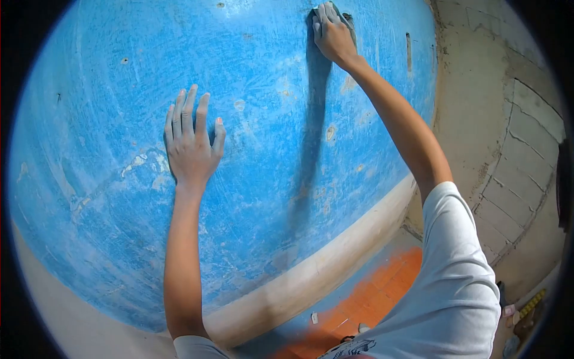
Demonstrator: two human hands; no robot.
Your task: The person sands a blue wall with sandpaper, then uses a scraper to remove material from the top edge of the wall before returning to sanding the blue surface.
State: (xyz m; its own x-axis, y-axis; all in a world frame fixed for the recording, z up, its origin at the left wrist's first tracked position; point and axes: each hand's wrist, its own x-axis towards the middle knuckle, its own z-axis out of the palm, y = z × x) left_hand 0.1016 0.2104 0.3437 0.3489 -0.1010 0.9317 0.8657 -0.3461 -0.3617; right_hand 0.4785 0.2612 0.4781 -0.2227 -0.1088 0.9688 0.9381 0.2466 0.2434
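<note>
Wall (101, 155), painted blue, scuffed and chipped to pale patches, filling left and centre. Left hand (194, 140): laid flat on it, fingers spread, dusted grey. Right hand (333, 36): higher up, bent over a dark pad (349, 20) against the blue surface; pad mostly covered, its material I cannot tell. Orange floor tiles (373, 293): partly hidden by a white shirt (448, 299). Bare wall (472, 78), far right: beige, rough, grooved; outer edge lost in darkness.

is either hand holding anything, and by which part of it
The right hand holds a dark pad against the wall, covering its middle; the exact grip is hidden. The left hand is open, holding nothing.
</note>
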